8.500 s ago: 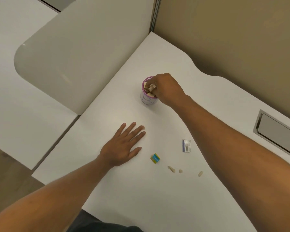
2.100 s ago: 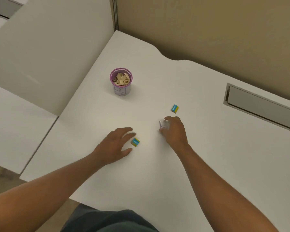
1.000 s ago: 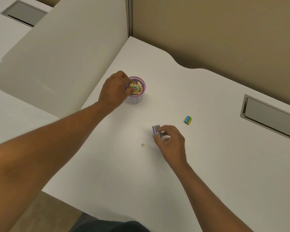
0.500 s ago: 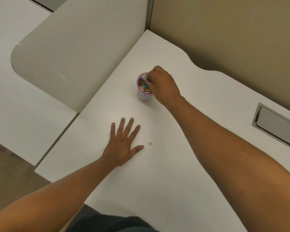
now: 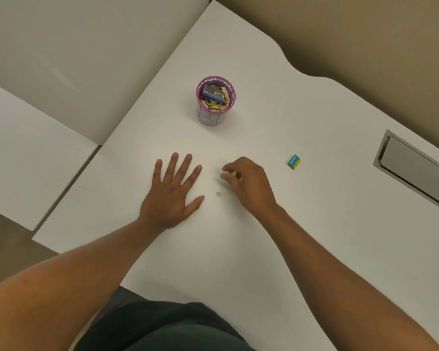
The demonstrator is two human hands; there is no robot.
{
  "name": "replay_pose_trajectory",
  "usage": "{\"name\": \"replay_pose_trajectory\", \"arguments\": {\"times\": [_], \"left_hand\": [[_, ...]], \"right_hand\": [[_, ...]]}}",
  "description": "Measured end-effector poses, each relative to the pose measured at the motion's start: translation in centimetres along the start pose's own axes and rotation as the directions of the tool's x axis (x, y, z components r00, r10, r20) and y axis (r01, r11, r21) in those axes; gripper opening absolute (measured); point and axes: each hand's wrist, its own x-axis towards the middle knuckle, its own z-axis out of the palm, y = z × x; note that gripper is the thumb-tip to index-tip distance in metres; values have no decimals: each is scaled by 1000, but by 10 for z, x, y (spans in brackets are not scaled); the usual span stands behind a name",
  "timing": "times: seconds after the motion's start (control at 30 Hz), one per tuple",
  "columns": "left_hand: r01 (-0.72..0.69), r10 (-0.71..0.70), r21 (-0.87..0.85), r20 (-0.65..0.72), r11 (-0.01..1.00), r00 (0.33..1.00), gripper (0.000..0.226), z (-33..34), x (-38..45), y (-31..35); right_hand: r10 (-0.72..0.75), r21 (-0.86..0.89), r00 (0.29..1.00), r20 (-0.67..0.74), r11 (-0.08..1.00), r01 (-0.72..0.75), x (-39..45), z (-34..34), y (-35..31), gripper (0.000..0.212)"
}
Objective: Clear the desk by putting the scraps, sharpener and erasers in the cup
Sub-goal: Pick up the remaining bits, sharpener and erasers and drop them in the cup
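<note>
A purple-rimmed cup [image 5: 211,117] stands on the white desk [image 5: 276,236], filled with pale scraps, a blue-yellow eraser and the grey sharpener [image 5: 214,93] on top. One small round scrap [image 5: 218,194] lies on the desk between my hands. My left hand [image 5: 173,193] rests flat with fingers spread, just left of the scrap. My right hand [image 5: 249,184] hovers just right of and above the scrap, fingers curled and apart, holding nothing. A blue-yellow eraser [image 5: 294,161] lies further right, apart from both hands.
A grey recessed cable hatch [image 5: 416,171] sits in the desk at the right. A tan partition wall [image 5: 365,34] runs behind the desk. A white side panel [image 5: 86,59] and a lower white surface lie to the left.
My right hand left the sharpener in the cup and came back down beside the small scrap. My left hand has stayed flat on the desk.
</note>
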Motion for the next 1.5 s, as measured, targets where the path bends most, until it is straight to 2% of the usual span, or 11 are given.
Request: {"name": "replay_pose_trajectory", "arguments": {"times": [0.07,0.13,0.4,0.63,0.73,0.87,0.93,1.1,1.23,1.37,1.5], "left_hand": [[1,-1,-1,-1,1000,1000,81,0,-1,1],[2,-2,1,-4,1000,1000,80,1,-2,1],[3,-3,11,-13,1000,1000,80,0,-2,1],[4,-4,8,-17,1000,1000,80,0,-3,1],[6,-6,14,-19,1000,1000,80,1,-2,1],[12,-12,10,-14,1000,1000,78,-2,-2,2],[14,-14,8,-22,1000,1000,77,-3,-3,2],[14,-14,2,-30,1000,999,76,-4,-2,3],[13,-13,7,-22,1000,1000,76,-4,-1,3],[8,-8,14,-28,1000,1000,76,-3,-3,2],[4,-2,38,-38,999,999,77,0,-3,0]], "right_hand": [[50,-4,988,146,999,-50,-23,17,13,22],[65,12,984,168,998,-68,-35,30,18,28],[155,148,987,32,976,-158,-40,42,13,15],[195,162,980,-22,968,-189,-41,45,-3,10],[158,236,974,-164,965,-117,-16,29,-28,10],[23,191,923,-385,980,55,57,-7,-57,8],[-11,163,918,-396,983,82,89,-22,-61,9],[-22,38,955,-295,999,34,118,-29,-55,20],[84,220,887,-454,975,21,102,-36,-46,20],[228,259,804,-549,961,-96,62,-43,-5,17],[473,152,705,-528,870,-470,20,-41,55,30]]}}
